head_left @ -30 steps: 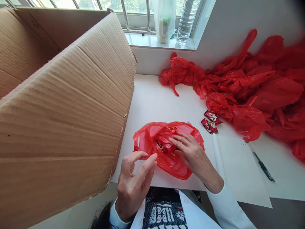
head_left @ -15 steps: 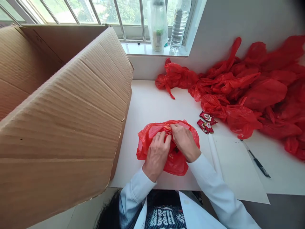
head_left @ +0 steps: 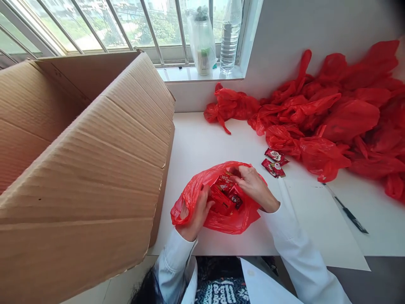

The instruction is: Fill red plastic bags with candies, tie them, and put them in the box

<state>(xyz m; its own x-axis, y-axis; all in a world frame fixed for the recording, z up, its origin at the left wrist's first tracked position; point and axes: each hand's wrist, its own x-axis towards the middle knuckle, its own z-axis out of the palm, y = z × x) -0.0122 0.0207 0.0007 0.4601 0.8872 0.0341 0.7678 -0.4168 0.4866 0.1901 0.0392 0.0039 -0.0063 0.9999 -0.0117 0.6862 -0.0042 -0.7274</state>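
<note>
The left hand (head_left: 198, 213) reaches into the left end of a red plastic bag (head_left: 236, 226), its thumb and fingers parted; whether the fingers also pinch the plastic cannot be told. The right hand (head_left: 251, 183) curls in over the bag's right rim with bent fingertips beside the red packets (head_left: 226, 196) inside — whether they are clamped on anything is hidden.

The bag lies between and under both hands, near the front edge of the white bench (head_left: 202, 147). Its long axis runs left to right, slanting a little, so the left end sits closer to that front edge than the right. Its mouth gapes upward, and a loop of plastic at the left end passes around the left hand.

To the right of the bag, two small red sachets (head_left: 274, 162) lie together on the bench. A white sheet (head_left: 319, 223) overhangs the front edge, with a black-handled knife (head_left: 349, 215) near its right side, blade end toward the back. A heap of red bags (head_left: 341, 118) stretches along the back edge and over the right part — a large cardboard box (head_left: 95, 181) takes up the left.
</note>
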